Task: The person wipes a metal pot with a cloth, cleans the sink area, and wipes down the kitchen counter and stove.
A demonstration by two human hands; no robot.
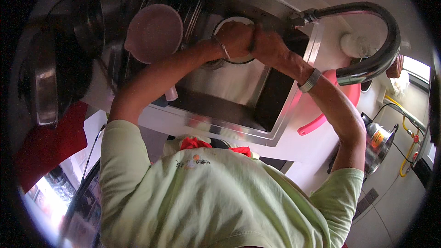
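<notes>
My left hand, with a bracelet at its wrist, and my right hand, below a metal-banded watch, meet above the sink. Their fingers look curled inward, and whatever might be between them is hidden. Under them is a round white bowl with a dark rim, mostly covered by the hands. It sits over the stainless steel sink, near the back. A pale pink plastic bowl or strainer rests on the rack at the sink's left side, beyond my left forearm.
A curved black faucet arches over the right counter. Below it lies a bright pink plastic basin, partly behind my right forearm. Pans stand at the left, above a red cloth. A stainless steel pot is at the far right.
</notes>
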